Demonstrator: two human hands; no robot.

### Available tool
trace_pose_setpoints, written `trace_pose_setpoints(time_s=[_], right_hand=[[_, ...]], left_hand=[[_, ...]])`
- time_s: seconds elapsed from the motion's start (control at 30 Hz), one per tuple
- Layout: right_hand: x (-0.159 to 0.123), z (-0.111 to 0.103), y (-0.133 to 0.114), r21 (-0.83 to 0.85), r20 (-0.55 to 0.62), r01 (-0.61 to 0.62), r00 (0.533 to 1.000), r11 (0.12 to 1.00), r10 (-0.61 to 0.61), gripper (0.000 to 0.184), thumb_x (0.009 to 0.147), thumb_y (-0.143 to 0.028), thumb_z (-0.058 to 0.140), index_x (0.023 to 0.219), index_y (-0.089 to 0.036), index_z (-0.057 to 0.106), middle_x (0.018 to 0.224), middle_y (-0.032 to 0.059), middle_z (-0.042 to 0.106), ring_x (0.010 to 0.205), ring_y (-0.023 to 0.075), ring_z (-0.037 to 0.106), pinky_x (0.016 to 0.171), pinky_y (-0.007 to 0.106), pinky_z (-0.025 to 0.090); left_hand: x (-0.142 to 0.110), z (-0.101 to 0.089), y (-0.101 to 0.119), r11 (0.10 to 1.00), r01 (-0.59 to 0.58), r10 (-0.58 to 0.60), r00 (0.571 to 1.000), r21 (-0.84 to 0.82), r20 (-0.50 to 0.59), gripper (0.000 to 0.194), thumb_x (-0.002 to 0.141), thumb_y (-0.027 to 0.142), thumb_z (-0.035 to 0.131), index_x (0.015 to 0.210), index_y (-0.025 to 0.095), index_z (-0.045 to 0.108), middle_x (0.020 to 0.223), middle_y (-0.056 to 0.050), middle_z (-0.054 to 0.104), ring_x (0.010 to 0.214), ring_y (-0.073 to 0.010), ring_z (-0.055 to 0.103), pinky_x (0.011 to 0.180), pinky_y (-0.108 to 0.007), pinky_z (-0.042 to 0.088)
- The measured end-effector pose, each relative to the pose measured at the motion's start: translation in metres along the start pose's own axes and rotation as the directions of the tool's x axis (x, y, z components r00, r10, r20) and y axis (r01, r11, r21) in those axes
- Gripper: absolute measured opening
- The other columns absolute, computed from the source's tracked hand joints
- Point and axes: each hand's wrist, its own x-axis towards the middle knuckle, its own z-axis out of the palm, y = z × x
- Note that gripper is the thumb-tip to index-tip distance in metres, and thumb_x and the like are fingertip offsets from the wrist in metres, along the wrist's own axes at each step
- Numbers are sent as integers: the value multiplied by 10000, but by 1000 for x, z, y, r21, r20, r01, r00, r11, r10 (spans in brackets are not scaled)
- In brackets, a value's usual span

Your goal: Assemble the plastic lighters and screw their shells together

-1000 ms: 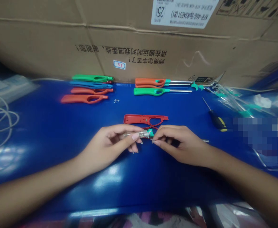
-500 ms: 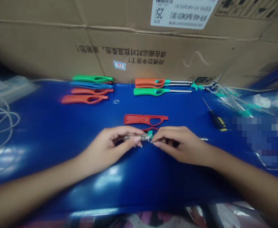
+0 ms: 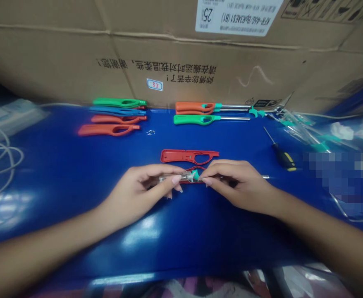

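Observation:
My left hand point(image 3: 144, 186) is closed around a clear lighter fuel tank point(image 3: 183, 178), thumb in front and fingers behind. At the tank's right end sits a green trigger piece point(image 3: 195, 174). My right hand point(image 3: 234, 180) pinches beside this green piece; what is between its fingertips is too small to make out. A metal rod's tip point(image 3: 266, 177) shows past the back of my right hand. Below and behind the tank lies a red lighter shell half point(image 3: 197, 168), partly hidden by my hands. Just beyond them, another red shell half point(image 3: 173, 156) lies with its inside up.
Lighter handles, including an orange-red one point(image 3: 96, 130), lie at the back left. Assembled lighters, one green point(image 3: 184, 119), lie at the back centre. Tiny pins point(image 3: 150, 133), a screwdriver point(image 3: 283, 157), metal-rod parts point(image 3: 321, 145) and white cable point(image 3: 10, 153) surround the workspace; a cardboard box point(image 3: 76, 54) stands behind.
The tank's right end has tipped up slightly, and more of the red shell half shows beneath it. My right hand has shifted slightly up and right, its fingertips still near the green piece.

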Motion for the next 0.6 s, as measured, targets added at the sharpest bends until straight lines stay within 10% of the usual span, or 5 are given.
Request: trace_pose_setpoints(time_s=[0.6], right_hand=[[1,-2,-4,-9,35,33,999,999,-33,139,979,-198,566,935,-165,694,815,38,663,681,100,544,595,226,417]], left_hand=[[-2,-2,-5,984,-114,109,993,136,44,205,913,254,687,1091,206,777,902,-14,806,749,-119,753,748,-173,604]])
